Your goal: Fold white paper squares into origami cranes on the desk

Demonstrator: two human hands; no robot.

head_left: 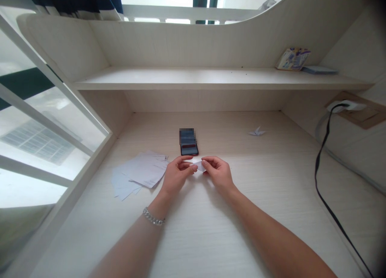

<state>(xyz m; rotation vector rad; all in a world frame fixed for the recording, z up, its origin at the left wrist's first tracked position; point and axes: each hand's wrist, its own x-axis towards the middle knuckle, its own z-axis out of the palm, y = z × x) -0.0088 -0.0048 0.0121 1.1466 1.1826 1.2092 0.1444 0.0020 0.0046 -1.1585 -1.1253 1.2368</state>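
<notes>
Both my hands meet over the middle of the pale wooden desk (211, 233), pinching a small folded piece of white paper (199, 165) between them. My left hand (177, 174), with a beaded bracelet on its wrist, grips the paper's left end with fingers closed. My right hand (217, 171) pinches the right end. Just behind the hands lies a phone (188, 142) flat on the desk. A loose pile of white paper sheets (139, 173) lies to the left of my left hand.
A small folded paper figure (257, 132) sits at the back right of the desk. A black cable (324, 161) runs from a wall socket (346, 106) down the right side. A shelf (211, 79) above holds a booklet (292, 59). A window is at the left.
</notes>
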